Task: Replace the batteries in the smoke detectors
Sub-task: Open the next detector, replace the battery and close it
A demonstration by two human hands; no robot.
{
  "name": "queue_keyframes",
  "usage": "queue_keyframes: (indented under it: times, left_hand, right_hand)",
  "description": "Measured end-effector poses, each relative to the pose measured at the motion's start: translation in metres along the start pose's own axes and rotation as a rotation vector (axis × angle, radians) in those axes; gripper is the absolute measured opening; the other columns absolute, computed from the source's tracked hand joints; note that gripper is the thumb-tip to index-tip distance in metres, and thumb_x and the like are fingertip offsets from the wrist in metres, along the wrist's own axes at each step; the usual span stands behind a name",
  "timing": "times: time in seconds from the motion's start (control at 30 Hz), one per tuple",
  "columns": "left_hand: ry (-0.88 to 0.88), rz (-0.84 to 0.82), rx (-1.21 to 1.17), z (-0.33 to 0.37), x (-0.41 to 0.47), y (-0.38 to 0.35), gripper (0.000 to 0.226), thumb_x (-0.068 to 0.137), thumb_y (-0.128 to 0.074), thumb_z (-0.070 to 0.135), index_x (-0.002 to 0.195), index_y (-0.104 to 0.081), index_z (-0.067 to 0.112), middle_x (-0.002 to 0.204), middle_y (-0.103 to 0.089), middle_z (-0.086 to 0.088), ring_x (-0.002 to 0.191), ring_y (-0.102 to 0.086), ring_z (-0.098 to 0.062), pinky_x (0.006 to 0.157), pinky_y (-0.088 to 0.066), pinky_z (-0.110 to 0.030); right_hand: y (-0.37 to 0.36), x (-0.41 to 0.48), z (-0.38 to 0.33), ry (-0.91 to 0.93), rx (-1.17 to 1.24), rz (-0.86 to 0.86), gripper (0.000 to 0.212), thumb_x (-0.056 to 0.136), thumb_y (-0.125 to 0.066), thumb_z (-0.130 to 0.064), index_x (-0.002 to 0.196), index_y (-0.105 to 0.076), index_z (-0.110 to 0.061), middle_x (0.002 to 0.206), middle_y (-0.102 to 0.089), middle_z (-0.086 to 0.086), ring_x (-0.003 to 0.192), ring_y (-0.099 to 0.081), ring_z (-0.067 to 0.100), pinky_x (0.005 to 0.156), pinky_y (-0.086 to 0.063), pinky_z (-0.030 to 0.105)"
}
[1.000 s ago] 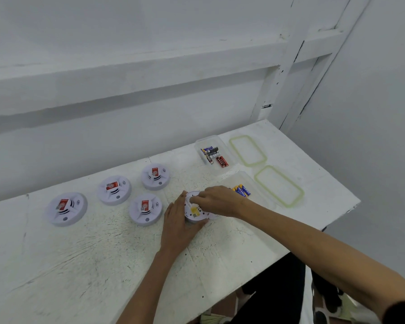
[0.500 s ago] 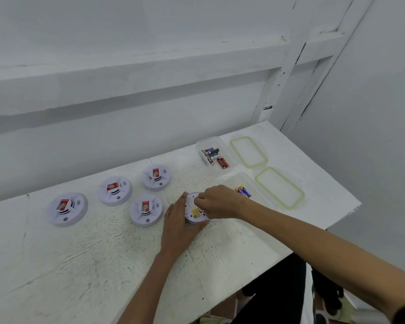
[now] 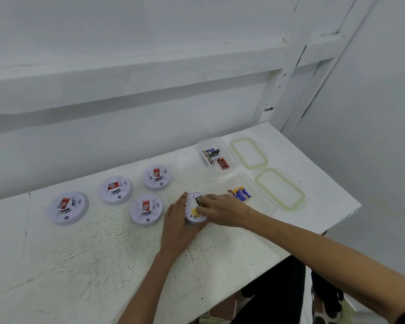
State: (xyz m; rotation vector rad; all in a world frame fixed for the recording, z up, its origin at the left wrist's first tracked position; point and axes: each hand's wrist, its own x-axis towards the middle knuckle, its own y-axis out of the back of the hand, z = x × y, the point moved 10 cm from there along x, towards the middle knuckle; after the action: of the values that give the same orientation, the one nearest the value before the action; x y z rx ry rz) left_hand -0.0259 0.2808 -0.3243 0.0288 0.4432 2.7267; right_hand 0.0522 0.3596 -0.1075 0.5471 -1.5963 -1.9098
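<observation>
Right hand (image 3: 222,210) has slid back a bit off the upturned detector (image 3: 192,210), so a dark battery (image 3: 199,200) now shows in its open back. Its fingertips are on that battery, but I can't tell if they're pinching it or just pressing it down. Left hand (image 3: 177,226) lies with fingers together and fairly straight against the detector's left edge, bracing it on the table (image 3: 80,265).

My take: keep that brace firm and check the battery's ends face the right way before pushing it home.

Just right of the detector sits a clear tub (image 3: 264,202) of blue batteries (image 3: 241,194). Further back-right there's another tub (image 3: 201,143) with mixed ones, and two lids (image 3: 279,188) lie beyond both. Four more detectors (image 3: 147,209) lie front side up to its left, clear of the hands. The reach to the blue ones looks open to me.
</observation>
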Motion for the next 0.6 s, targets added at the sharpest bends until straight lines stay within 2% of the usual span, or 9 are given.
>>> queue_keyframes:
  times: [0.03, 0.07, 0.1, 0.17, 0.23, 0.33, 0.43, 0.57, 0.6]
  left_hand:
    - [0.004, 0.055, -0.017, -0.029, 0.009, -0.002, 0.111, 0.077, -0.045, 0.092, 0.156, -0.025, 0.018, 0.137, -0.034, -0.052, 0.133, -0.033, -0.067, 0.116, -0.022, -0.070]
    - [-0.032, 0.082, -0.007, -0.031, 0.012, 0.000, 0.115, 0.079, -0.044, 0.091, 0.149, -0.023, 0.003, 0.137, -0.036, -0.051, 0.131, -0.036, -0.068, 0.115, -0.023, -0.070]
    - [-0.007, 0.008, 0.118, -0.015, 0.003, 0.001, 0.108, 0.084, -0.050, 0.083, 0.149, -0.025, 0.000, 0.142, -0.044, -0.038, 0.136, -0.042, -0.055, 0.118, -0.027, -0.059]
    - [-0.045, 0.011, 0.239, 0.103, -0.037, 0.032, 0.094, 0.086, -0.065, 0.062, 0.155, -0.033, 0.007, 0.152, -0.044, 0.000, 0.141, -0.043, -0.015, 0.120, -0.030, -0.037]
    - [-0.170, 0.083, 0.289, 0.142, -0.053, 0.044, 0.090, 0.086, -0.065, 0.063, 0.156, -0.035, 0.014, 0.152, -0.040, 0.013, 0.138, -0.041, -0.002, 0.118, -0.035, -0.040]
    - [-0.210, 0.094, 0.304, 0.139, -0.048, 0.045, 0.092, 0.086, -0.055, 0.077, 0.156, -0.031, 0.022, 0.152, -0.038, 0.015, 0.138, -0.040, -0.003, 0.114, -0.041, -0.051]
    - [-0.215, 0.087, 0.331, 0.141, -0.048, 0.044, 0.100, 0.082, -0.056, 0.081, 0.156, -0.034, 0.017, 0.155, -0.039, 0.012, 0.142, -0.043, -0.010, 0.116, -0.040, -0.049]
    - [-0.170, 0.059, 0.309, 0.122, -0.042, 0.038, 0.090, 0.082, -0.051, 0.085, 0.155, -0.031, 0.036, 0.151, -0.046, 0.007, 0.138, -0.045, -0.009, 0.113, -0.042, -0.055]
    - [-0.164, 0.056, 0.292, 0.118, -0.040, 0.037, 0.092, 0.082, -0.051, 0.086, 0.155, -0.033, 0.034, 0.152, -0.047, 0.006, 0.138, -0.046, -0.010, 0.113, -0.041, -0.055]
  right_hand:
    - [-0.002, -0.003, 0.003, -0.039, 0.008, -0.007, 0.035, 0.083, -0.071, -0.018, 0.111, -0.051, -0.016, 0.107, -0.060, 0.010, 0.083, -0.063, 0.026, 0.049, -0.051, 0.032]
    - [-0.005, -0.007, 0.001, -0.064, 0.002, 0.010, 0.033, 0.084, -0.070, -0.021, 0.112, -0.054, -0.016, 0.105, -0.060, 0.010, 0.086, -0.062, 0.026, 0.054, -0.053, 0.032]
    - [-0.006, -0.008, 0.000, -0.097, 0.000, 0.012, 0.030, 0.086, -0.067, -0.026, 0.113, -0.056, -0.017, 0.103, -0.061, 0.010, 0.090, -0.062, 0.026, 0.059, -0.054, 0.033]
    - [-0.003, -0.010, 0.004, -0.209, 0.087, 0.028, 0.030, 0.091, -0.053, -0.038, 0.113, -0.059, -0.018, 0.102, -0.062, 0.007, 0.098, -0.060, 0.027, 0.066, -0.053, 0.034]
    - [0.001, -0.014, 0.005, -0.276, 0.116, 0.105, 0.031, 0.092, -0.050, -0.039, 0.112, -0.063, -0.018, 0.102, -0.064, 0.006, 0.103, -0.059, 0.027, 0.070, -0.054, 0.035]
    - [0.004, -0.020, 0.010, -0.367, 0.201, 0.182, 0.022, 0.091, -0.064, -0.028, 0.108, -0.067, -0.015, 0.101, -0.067, 0.005, 0.100, -0.060, 0.025, 0.070, -0.057, 0.034]
    - [0.015, -0.027, 0.022, -0.428, 0.299, 0.243, 0.023, 0.095, -0.058, -0.028, 0.111, -0.068, -0.016, 0.105, -0.069, 0.005, 0.099, -0.061, 0.021, 0.064, -0.058, 0.031]
    - [0.040, -0.047, 0.047, -0.564, 0.364, 0.373, 0.017, 0.092, -0.064, -0.020, 0.108, -0.070, -0.018, 0.099, -0.069, -0.003, 0.094, -0.059, 0.015, 0.065, -0.053, 0.026]
    - [0.043, -0.054, 0.055, -0.610, 0.372, 0.384, 0.016, 0.092, -0.065, -0.020, 0.107, -0.070, -0.020, 0.099, -0.068, -0.005, 0.095, -0.059, 0.014, 0.063, -0.052, 0.026]
